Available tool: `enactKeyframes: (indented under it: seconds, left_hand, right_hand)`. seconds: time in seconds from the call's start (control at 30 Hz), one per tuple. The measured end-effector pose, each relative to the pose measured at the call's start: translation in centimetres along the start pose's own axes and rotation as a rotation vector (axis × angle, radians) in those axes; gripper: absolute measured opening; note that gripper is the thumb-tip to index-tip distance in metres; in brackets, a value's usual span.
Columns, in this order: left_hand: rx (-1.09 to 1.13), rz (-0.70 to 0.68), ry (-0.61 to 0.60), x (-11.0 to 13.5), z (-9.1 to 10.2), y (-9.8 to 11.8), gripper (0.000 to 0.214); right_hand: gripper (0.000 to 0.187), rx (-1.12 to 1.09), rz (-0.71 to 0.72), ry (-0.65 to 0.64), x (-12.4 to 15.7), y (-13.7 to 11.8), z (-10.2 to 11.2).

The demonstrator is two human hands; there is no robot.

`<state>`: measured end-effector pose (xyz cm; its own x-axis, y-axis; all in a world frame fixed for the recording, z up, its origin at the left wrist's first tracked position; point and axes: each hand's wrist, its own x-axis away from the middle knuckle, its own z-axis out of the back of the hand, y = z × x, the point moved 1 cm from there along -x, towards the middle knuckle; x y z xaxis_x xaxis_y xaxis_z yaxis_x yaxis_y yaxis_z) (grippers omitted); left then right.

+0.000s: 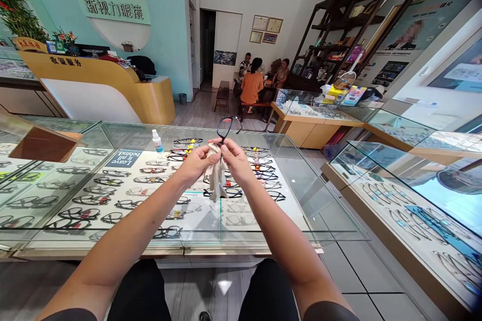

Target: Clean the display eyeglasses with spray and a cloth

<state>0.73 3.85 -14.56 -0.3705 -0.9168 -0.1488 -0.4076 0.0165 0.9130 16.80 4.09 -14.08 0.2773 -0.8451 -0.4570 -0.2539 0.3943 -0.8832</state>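
Both my hands are raised over the glass display case, close together. A pair of dark-framed eyeglasses (223,135) stands upright above my fingers, one lens rim showing and a temple reaching right. My left hand (199,163) is closed in a pinch on a pale cleaning cloth (217,185), right by the lower part of the frame. The fingers of my right hand (238,160) are closed around the lower part of the eyeglasses, against the cloth. Folds of cloth hang below both hands. The lower lens and the exact fingertip contact are hidden.
Beneath my hands is a glass display case (301,233) with rows of eyeglasses inside. A white spray bottle (157,141) stands on its top at the back. More glass cases stand on the right. Several people sit at a table at the back, beyond a wooden bench (223,91).
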Motion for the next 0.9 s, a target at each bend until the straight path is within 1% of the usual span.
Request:
enactKeyframes:
  seconds: [0.13, 0.2, 0.3, 0.4, 0.5, 0.6, 0.8, 0.9]
  left_hand:
    - [0.018, -0.023, 0.066, 0.0, -0.3, -0.1, 0.068]
    - [-0.007, -0.025, 0.092, 0.0, -0.3, -0.1, 0.064]
    - [-0.031, -0.029, 0.111, 0.0, -0.4, 0.0, 0.066]
    - [-0.037, -0.045, 0.127, 0.1, -0.6, 0.3, 0.067]
    - [-0.031, -0.040, 0.144, 0.1, -0.8, 0.6, 0.067]
    - [0.001, -0.042, 0.183, 0.0, -0.8, 0.7, 0.069]
    - [-0.022, -0.074, 0.188, 0.1, -0.6, 0.5, 0.072]
    - [-0.044, -0.077, 0.196, 0.3, -0.6, 0.5, 0.075]
  right_hand:
    - [0.054, 0.008, 0.003, 0.011, 0.0, 0.3, -0.2]
    - [0.055, 0.005, -0.006, 0.007, 0.0, 0.4, -0.3]
    - [0.056, 0.037, -0.001, 0.023, 0.1, 0.2, -0.4]
    - [0.061, 0.125, 0.026, 0.039, 0.1, -0.1, -0.5]
    - [0.066, 0.212, 0.104, 0.022, 0.1, -0.3, -0.7]
    - [0.067, 0.284, 0.169, 0.006, 0.0, -0.3, -0.9]
    - [0.059, 0.301, 0.217, -0.007, 0.2, -0.6, -1.0]
    - [0.064, 0.329, 0.227, 0.006, 0.3, -0.8, -1.0]
